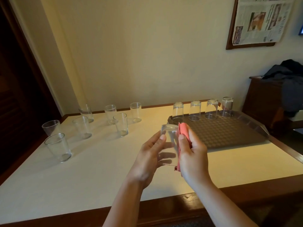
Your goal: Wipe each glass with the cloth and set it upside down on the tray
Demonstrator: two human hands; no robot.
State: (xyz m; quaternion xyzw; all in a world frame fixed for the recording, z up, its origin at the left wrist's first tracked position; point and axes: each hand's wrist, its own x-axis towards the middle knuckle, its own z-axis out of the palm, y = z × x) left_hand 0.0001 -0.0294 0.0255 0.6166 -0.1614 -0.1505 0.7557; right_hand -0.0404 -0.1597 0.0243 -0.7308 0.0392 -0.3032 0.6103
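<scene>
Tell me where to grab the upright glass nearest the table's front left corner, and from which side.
Take that glass round its mid wall, from the front right, where the table is bare. It stands upright, mouth up, with another glass close behind, so coming over the top or from the back is likely more awkward.

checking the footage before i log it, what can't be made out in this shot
Head view only:
- Side of the held glass facing the cloth: covered by cloth and right hand.
- Left hand fingers: seen only distorted through the glass.
- Newspaper text: too small, cut by top edge.
- Dark clothing: cut by right edge.
</scene>
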